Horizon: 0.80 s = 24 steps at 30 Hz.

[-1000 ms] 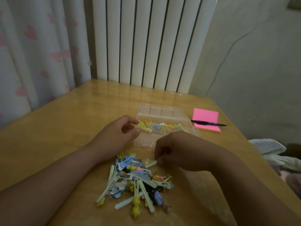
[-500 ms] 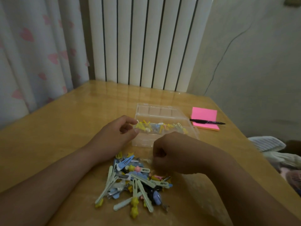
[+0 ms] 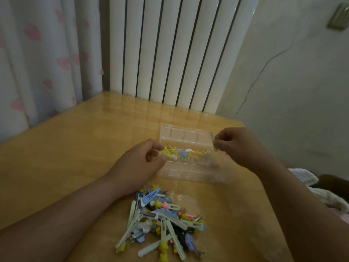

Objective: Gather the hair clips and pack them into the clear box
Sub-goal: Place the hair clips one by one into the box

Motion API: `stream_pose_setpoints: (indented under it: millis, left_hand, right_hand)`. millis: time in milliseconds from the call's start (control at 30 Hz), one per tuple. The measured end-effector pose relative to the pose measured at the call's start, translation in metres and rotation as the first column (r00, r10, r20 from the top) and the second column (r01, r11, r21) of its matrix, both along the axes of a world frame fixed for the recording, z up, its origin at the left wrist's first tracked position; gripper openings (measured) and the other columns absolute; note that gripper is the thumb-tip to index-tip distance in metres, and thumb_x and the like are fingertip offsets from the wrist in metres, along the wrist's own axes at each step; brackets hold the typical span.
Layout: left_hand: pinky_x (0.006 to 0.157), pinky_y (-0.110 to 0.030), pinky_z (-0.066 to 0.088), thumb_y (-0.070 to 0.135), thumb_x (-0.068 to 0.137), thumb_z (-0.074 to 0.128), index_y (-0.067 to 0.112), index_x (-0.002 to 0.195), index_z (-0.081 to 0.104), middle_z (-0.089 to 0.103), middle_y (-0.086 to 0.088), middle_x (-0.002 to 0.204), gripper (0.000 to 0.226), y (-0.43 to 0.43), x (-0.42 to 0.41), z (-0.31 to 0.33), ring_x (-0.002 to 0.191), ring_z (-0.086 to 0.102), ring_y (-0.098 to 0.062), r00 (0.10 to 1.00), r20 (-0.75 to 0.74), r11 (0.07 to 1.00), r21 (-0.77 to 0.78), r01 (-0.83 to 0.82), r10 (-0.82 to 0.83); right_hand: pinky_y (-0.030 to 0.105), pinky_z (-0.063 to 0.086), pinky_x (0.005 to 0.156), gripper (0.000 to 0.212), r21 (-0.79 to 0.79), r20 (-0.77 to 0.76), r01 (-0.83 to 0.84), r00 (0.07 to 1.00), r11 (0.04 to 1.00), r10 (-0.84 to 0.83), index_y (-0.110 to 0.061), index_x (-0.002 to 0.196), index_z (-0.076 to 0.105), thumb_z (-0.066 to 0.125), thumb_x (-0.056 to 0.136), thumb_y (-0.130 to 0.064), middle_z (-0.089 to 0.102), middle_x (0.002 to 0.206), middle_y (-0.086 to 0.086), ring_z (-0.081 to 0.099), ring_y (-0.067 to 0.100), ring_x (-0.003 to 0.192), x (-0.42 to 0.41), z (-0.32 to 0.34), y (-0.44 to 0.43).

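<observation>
A clear box lies open on the wooden table, its lid tipped back toward the radiator. Several yellow, blue and pink clips lie inside it. My left hand pinches the box's left end. My right hand hovers over the box's right end, pinching a pale green hair clip that hangs upright. A pile of pastel hair clips lies on the table near me, between my forearms.
A white radiator stands behind the table, with a heart-patterned curtain to its left and a wall to its right. Folded cloth lies beyond the table's right edge.
My right hand has risen from the pile with a pale green clip and moved up and right to above the box's right end. The left hand stays on the box.
</observation>
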<state>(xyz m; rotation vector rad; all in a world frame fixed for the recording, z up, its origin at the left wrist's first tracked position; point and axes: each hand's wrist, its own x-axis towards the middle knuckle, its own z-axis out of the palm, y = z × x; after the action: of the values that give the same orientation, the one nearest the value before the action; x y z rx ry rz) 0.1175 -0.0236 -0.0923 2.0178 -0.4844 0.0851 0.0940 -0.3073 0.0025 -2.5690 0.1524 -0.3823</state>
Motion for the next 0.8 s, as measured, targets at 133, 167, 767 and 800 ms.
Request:
stream_pose_setpoints:
  millis: [133,167,767,800]
  left_hand:
    - [0.077,-0.026,0.048,0.046,0.099,0.066,0.036,0.124,0.062,0.061,0.009,0.108,0.027,0.000,0.000,-0.001,0.097,0.060,-0.009,1.000,0.014,1.000,0.009,-0.003,0.003]
    - [0.077,-0.026,0.049,0.046,0.099,0.067,0.036,0.124,0.063,0.061,0.009,0.107,0.027,0.000,0.001,-0.001,0.097,0.060,-0.010,1.000,0.019,1.000,0.008,-0.004,0.004]
    - [0.084,-0.030,0.052,0.049,0.100,0.065,0.035,0.127,0.061,0.061,0.013,0.109,0.030,0.001,-0.004,0.006,0.100,0.060,-0.004,1.000,0.005,0.999,0.042,-0.002,0.001]
    - [0.085,-0.031,0.053,0.049,0.100,0.065,0.035,0.126,0.062,0.062,0.013,0.109,0.030,0.001,-0.004,0.006,0.101,0.060,-0.004,1.000,0.005,0.999,0.041,-0.003,0.003]
  right_hand:
    - [0.026,0.050,0.062,0.004,-0.220,-0.174,-0.062,0.985,0.973,0.023,-0.024,0.087,0.078,0.077,0.089,-0.021,0.074,0.086,-0.007,0.066,0.012,0.081,0.031,0.000,0.010]
    - [0.028,0.054,0.066,0.004,-0.249,-0.213,-0.068,0.977,0.966,0.014,-0.023,0.086,0.079,0.077,0.087,-0.020,0.075,0.086,-0.006,0.068,0.014,0.082,0.037,-0.001,0.012]
    - [0.012,0.045,0.054,0.012,-0.011,0.128,-0.262,0.957,0.965,0.261,-0.029,0.090,0.075,0.067,0.099,-0.034,0.071,0.076,-0.009,0.062,-0.003,0.063,-0.047,-0.020,0.057]
    - [0.015,0.049,0.058,0.011,-0.018,0.072,-0.322,0.944,0.947,0.322,-0.031,0.091,0.075,0.068,0.098,-0.035,0.071,0.077,-0.009,0.064,-0.001,0.067,-0.055,-0.021,0.061]
